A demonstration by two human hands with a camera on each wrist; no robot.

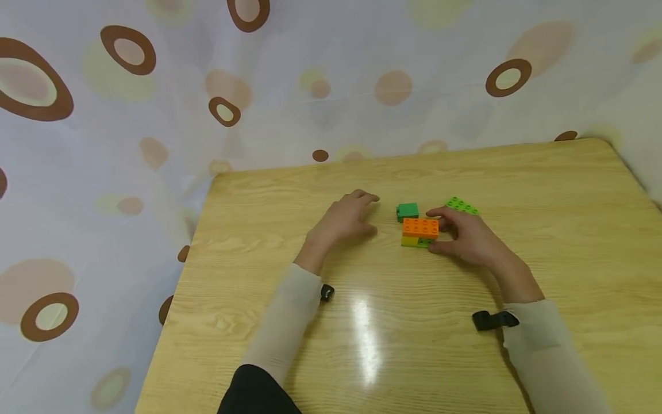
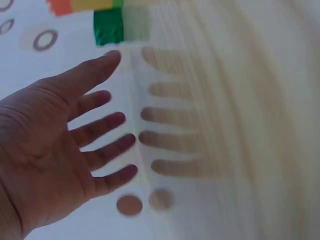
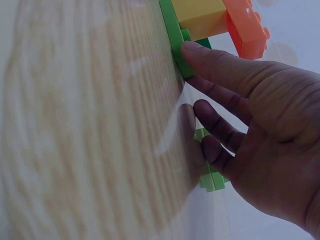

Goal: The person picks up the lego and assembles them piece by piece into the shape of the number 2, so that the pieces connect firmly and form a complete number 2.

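Count of items on counter (image 1: 517,190): toy bricks and hands.

Hands: 2, a left hand (image 1: 341,221) and a right hand (image 1: 468,236). Orange brick (image 1: 420,227): 1, just beside the right fingers (image 1: 439,213), sitting on top of 1 yellow brick (image 1: 410,242). Thin green plate (image 3: 176,42): 1, under the yellow brick, touched by the right thumb tip. Dark green brick (image 1: 407,211): 1, between the fingertips of the two hands, touched by neither. Light green studded plate (image 1: 462,205): 1, just beyond the right fingers. Brick pieces total: 5.
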